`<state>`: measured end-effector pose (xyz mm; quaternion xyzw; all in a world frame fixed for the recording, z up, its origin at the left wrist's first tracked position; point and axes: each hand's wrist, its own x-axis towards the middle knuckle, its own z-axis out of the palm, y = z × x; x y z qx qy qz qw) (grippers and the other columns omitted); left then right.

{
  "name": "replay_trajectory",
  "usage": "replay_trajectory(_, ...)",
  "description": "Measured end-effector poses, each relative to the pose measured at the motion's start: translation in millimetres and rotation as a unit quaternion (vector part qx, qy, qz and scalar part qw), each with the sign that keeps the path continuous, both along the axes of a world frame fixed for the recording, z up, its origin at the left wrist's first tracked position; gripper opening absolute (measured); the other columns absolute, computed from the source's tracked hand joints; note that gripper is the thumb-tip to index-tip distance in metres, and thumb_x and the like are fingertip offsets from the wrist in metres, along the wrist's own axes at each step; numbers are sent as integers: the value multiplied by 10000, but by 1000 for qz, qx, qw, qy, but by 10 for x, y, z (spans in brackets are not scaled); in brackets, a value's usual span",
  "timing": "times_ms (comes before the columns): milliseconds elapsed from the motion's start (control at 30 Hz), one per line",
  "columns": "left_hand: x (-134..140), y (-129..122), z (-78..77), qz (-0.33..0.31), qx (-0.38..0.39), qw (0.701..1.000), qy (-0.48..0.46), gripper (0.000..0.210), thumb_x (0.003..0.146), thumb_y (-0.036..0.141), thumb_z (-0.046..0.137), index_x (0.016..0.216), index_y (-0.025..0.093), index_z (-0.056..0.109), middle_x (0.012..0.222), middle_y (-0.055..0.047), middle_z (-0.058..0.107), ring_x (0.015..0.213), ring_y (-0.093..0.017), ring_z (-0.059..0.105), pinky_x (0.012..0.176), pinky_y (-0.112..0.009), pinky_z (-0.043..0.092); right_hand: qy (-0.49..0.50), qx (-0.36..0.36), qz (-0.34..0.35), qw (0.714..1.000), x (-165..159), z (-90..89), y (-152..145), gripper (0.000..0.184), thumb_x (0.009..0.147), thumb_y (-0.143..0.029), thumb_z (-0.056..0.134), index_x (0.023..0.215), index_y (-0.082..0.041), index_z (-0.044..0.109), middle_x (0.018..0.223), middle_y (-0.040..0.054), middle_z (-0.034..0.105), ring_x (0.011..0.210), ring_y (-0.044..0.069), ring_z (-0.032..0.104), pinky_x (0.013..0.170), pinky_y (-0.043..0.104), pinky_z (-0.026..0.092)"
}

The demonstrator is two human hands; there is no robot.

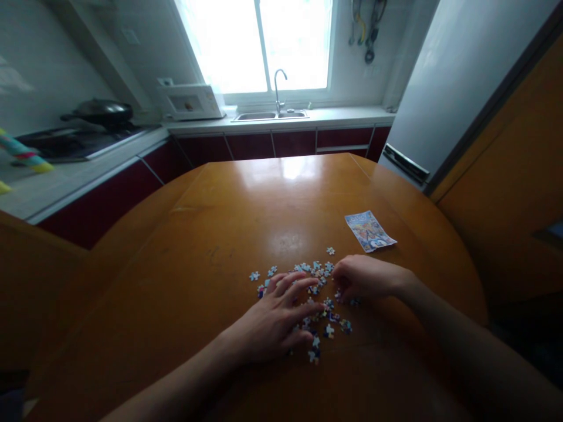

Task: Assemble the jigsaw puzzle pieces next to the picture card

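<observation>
A loose spread of small jigsaw puzzle pieces (329,331) lies on the wooden table (211,228), some with pale sides up and some with coloured print. My left hand (281,316) rests over the left part of the spread, fingers apart and palm down, covering several pieces. At the right edge of the spread, my right hand (358,278) is curled with its fingertips pointing down at the tabletop beside a few pieces. Whatever its fingers hold, if anything, is hidden. Beyond the right hand lies a printed picture sheet (370,231), lying flat.
A single piece (330,251) lies apart at the far side of the spread. Past the table are a counter with a sink (264,116), a white microwave (191,102) and a stove with a lidded pan (103,111). A fridge (413,99) stands at the right.
</observation>
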<state>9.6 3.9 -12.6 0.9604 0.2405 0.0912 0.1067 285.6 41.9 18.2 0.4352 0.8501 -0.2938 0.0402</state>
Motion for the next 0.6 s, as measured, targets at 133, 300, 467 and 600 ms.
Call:
replay_trajectory(133, -5, 7, -8, -3, 0, 1000, -19, 499, 936, 518, 592, 1407, 363, 535, 1569, -47, 354, 1420, -343, 297, 1181, -558, 269, 9, 18, 7, 1000, -68, -20, 1, 140, 750, -296, 783, 706, -205, 686, 671, -9, 670, 605, 132, 566, 555, 248, 336)
replay_trajectory(300, 9, 11, -3, -19, 2, 1000, -9, 523, 930, 553, 584, 1427, 411, 504, 1593, -17, 318, 1433, -340, 281, 1188, -565, 249, 19, 33, 10, 999, -75, -12, 6, 110, 778, -291, 761, 749, -207, 696, 720, -1, 689, 642, 134, 572, 578, 241, 339)
replay_trajectory(467, 9, 12, 26, -16, 7, 1000, 8, 511, 937, 535, 583, 1427, 410, 506, 1610, -19, 291, 1429, -345, 286, 1176, -580, 256, 33, 50, 45, 997, -153, -25, -30, 129, 745, -286, 783, 751, -208, 681, 717, -8, 666, 651, 134, 545, 575, 242, 314)
replay_trajectory(600, 5, 19, 49, -24, -3, 1000, 9, 491, 931, 546, 587, 1400, 409, 536, 1605, -19, 301, 1431, -349, 285, 1176, -581, 260, 32, 56, 36, 997, -169, -43, -8, 94, 772, -260, 757, 765, -204, 681, 738, 0, 665, 677, 139, 553, 606, 243, 331)
